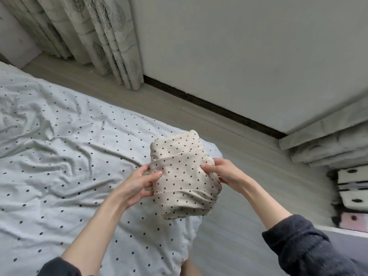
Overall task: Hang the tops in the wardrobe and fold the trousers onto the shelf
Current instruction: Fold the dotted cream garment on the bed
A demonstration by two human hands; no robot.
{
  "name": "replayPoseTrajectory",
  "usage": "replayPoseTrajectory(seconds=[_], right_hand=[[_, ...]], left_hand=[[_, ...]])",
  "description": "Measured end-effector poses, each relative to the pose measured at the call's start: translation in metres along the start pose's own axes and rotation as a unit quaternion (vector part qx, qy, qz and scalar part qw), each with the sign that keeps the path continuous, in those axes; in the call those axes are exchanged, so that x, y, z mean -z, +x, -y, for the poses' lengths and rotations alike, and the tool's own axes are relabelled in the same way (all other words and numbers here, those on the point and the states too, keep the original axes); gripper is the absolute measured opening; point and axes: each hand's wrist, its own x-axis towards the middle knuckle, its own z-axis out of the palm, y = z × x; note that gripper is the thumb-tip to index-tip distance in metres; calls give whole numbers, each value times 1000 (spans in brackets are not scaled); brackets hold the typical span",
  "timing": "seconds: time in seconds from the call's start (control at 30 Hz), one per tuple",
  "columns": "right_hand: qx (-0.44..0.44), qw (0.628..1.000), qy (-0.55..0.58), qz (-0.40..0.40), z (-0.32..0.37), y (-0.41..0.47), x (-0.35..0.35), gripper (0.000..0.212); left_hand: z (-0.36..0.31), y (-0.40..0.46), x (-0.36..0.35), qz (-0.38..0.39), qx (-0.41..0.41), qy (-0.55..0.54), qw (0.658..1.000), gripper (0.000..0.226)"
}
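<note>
i'm gripping folded dotted trousers [184, 176] with both hands, left hand [139, 183] and right hand [223, 172] pinching sides, bundle hovering over bed [59, 156] corner; wardrobe [249, 56] door beyond.

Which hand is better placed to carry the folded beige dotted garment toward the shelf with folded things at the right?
Probably the right hand: it grips the folded beige dotted garment on the side nearer the stack of folded pale fabric. The left hand holds the bed side.
</note>
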Motion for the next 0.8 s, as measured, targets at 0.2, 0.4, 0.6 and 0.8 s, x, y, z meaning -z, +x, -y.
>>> replayPoseTrajectory(seconds=[0.2,0.4,0.6,0.8], right_hand=[[21,992,59,-107,-61,-131,35,18],[23,961,142,-238,-137,-278,67,20],[28,889,212,-405,-207,-447,103,22],[44,778,239,-580,-255,-619,145,20]], left_hand=[[16,-50,-80,122,-17,89,988,30],[44,-114,-192,257,-19,212,943,51],[83,-185,-350,402,-49,311,860,38],[120,-290,-523,527,-114,363,760,43]])
